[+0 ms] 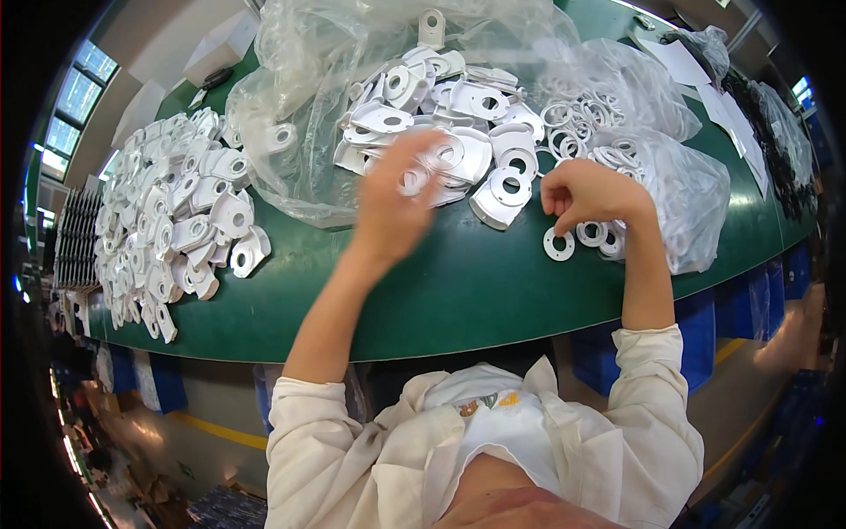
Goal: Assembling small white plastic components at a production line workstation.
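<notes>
My left hand (pixel 397 198) is smeared by motion over the near edge of a heap of white plastic housings (pixel 383 119). Its fingers are too blurred to show whether they grip one. To the right, my right hand (pixel 595 192) is curled, with thumb and fingertips pinched at a flat white ring (pixel 550 249) just above or on the green table. More white rings (pixel 591 234) lie beside and under that wrist. Between the two hands, a housing with a round hole (pixel 500 201) rests at the heap's near edge.
A large pile of white housings (pixel 189 216) covers the table's left side. Clear plastic bags (pixel 295 97) spread behind the heap, and another bag (pixel 692 189) with rings sits at right. The green table (pixel 441 295) has a curved front edge, with blue bins (pixel 696 339) below.
</notes>
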Available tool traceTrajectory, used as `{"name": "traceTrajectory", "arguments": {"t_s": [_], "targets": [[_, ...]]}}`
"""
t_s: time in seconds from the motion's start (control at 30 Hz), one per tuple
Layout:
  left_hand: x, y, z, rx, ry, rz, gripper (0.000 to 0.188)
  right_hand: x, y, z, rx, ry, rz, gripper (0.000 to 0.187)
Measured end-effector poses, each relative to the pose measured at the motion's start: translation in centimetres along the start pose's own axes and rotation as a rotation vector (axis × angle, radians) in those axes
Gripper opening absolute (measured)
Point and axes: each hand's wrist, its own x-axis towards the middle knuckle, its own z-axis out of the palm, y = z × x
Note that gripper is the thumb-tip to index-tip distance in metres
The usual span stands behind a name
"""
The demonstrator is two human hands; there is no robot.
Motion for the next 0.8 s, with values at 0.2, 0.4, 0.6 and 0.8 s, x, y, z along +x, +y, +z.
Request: {"name": "traceTrajectory", "arguments": {"t_s": [0.2,0.4,0.6,0.8], "targets": [[-3.1,0.1,6.2,0.434,-0.333,0.400,0.054,1.3,-1.5,1.1,-0.096,-0.120,0.083,0.021],[-2.9,0.6,5.2,0.461,-0.529,0.189,0.039,1.1,-1.1,0.2,0.035,-0.079,-0.057,0.017],[-2.9,-0.5,4.1,0.211,-0.176,0.073,0.030,2.5,-1.7,0.2,0.566,0.547,-0.264,0.011],[-1.7,0.1,3.1,-0.913,-0.060,-0.699,0.039,3.7,-2.7,2.2,0.153,0.893,-0.582,0.014]]}}
